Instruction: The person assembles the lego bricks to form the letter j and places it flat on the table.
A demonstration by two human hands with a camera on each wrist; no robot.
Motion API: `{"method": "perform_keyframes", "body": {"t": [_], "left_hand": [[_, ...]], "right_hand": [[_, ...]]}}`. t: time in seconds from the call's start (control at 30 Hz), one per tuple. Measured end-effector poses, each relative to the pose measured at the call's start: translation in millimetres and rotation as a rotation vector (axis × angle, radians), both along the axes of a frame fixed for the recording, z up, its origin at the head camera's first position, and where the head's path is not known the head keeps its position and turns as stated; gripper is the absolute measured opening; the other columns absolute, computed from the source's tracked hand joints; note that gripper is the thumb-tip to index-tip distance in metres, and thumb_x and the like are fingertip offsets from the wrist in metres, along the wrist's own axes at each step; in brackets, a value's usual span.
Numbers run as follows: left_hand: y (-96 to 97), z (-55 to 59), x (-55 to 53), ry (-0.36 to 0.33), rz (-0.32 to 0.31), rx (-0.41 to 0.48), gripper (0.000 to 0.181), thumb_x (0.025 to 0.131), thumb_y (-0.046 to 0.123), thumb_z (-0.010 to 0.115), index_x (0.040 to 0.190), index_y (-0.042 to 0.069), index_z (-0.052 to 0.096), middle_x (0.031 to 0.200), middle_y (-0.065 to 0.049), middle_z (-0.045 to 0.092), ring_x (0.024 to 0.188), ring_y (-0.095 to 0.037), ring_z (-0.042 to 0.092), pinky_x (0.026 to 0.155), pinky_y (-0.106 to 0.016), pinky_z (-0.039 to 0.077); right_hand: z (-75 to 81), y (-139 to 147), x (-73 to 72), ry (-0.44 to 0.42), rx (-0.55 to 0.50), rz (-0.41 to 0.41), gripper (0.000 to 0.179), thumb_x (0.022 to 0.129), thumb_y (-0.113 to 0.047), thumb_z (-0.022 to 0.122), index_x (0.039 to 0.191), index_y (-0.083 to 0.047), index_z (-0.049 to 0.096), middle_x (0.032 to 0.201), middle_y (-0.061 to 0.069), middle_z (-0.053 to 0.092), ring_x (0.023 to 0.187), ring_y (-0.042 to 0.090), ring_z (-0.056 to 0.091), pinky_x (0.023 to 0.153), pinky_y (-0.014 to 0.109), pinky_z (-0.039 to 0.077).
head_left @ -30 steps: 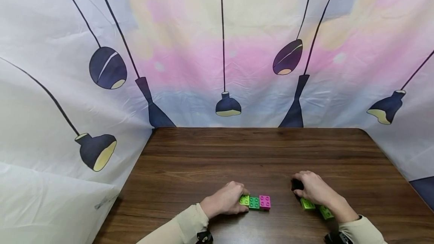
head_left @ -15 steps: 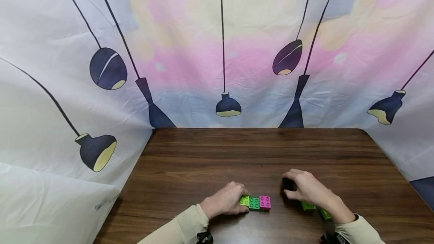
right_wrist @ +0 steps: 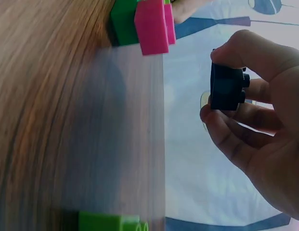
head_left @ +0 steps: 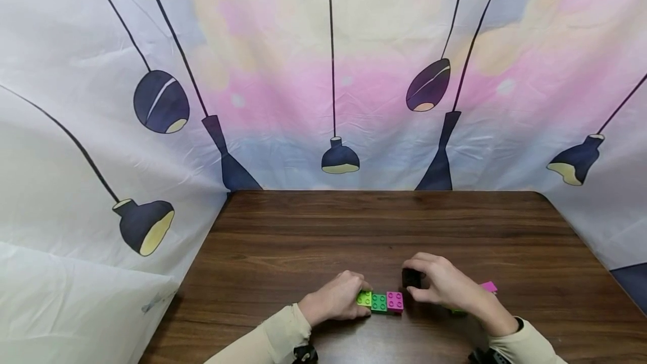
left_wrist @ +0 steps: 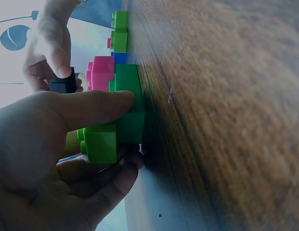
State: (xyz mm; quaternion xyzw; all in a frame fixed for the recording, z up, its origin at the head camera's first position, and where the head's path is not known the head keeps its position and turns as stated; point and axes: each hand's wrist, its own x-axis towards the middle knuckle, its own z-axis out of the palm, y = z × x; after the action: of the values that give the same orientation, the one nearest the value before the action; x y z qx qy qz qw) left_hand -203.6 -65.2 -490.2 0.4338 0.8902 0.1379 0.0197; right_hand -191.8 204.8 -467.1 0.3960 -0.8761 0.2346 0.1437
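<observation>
My left hand grips a small brick assembly on the table. Its dark green base brick carries a lime brick at one end and a pink brick at the other, with green studs bare between them. Thumb on one side and fingers on the other hold the lime end. Just right of the assembly, my right hand pinches a black toy brick between thumb and fingertips. In the right wrist view the black brick is raised off the table, studs toward the palm, apart from the pink brick.
Behind the right hand are more bricks: a pink one, lime ones and a blue one, partly hidden by the forearm. The brown wooden table ends at a printed curtain.
My right hand has moved left with the black brick, closer to the pink end of the assembly. A pink brick behind the right wrist has come into view. The left hand stays put.
</observation>
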Motion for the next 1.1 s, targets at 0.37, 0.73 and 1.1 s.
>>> {"method": "perform_keyframes", "body": {"t": [0.37, 0.73, 1.1], "left_hand": [[-1.0, 0.6, -2.3, 0.014, -0.020, -0.003, 0.026, 0.076, 0.027, 0.083, 0.096, 0.013, 0.074, 0.080, 0.009, 0.063, 0.066, 0.005, 0.048, 0.058, -0.007, 0.039], [-0.5, 1.8, -0.2, 0.003, -0.004, -0.001, 0.023, 0.075, 0.026, 0.083, 0.092, 0.014, 0.073, 0.076, 0.011, 0.058, 0.063, 0.005, 0.045, 0.055, -0.007, 0.037], [0.2, 2.3, -1.5, -0.002, -0.017, 0.005, 0.023, 0.077, 0.026, 0.083, 0.094, 0.014, 0.073, 0.077, 0.010, 0.060, 0.064, 0.005, 0.046, 0.055, -0.007, 0.037]], "right_hand": [[-2.7, -18, 5.2, -0.063, -0.008, 0.090, 0.032, 0.081, -0.018, 0.075, 0.111, -0.010, 0.068, 0.105, -0.003, 0.064, 0.090, 0.003, 0.059, 0.069, 0.017, 0.050], [-7.2, -25, 10.8, -0.129, 0.040, 0.091, 0.032, 0.085, -0.023, 0.074, 0.113, -0.007, 0.068, 0.107, -0.004, 0.063, 0.094, 0.006, 0.060, 0.071, 0.022, 0.053], [-11.1, -27, 10.8, -0.170, 0.083, 0.083, 0.033, 0.086, -0.026, 0.074, 0.113, -0.007, 0.068, 0.107, -0.003, 0.063, 0.095, 0.007, 0.060, 0.075, 0.025, 0.054]]}}
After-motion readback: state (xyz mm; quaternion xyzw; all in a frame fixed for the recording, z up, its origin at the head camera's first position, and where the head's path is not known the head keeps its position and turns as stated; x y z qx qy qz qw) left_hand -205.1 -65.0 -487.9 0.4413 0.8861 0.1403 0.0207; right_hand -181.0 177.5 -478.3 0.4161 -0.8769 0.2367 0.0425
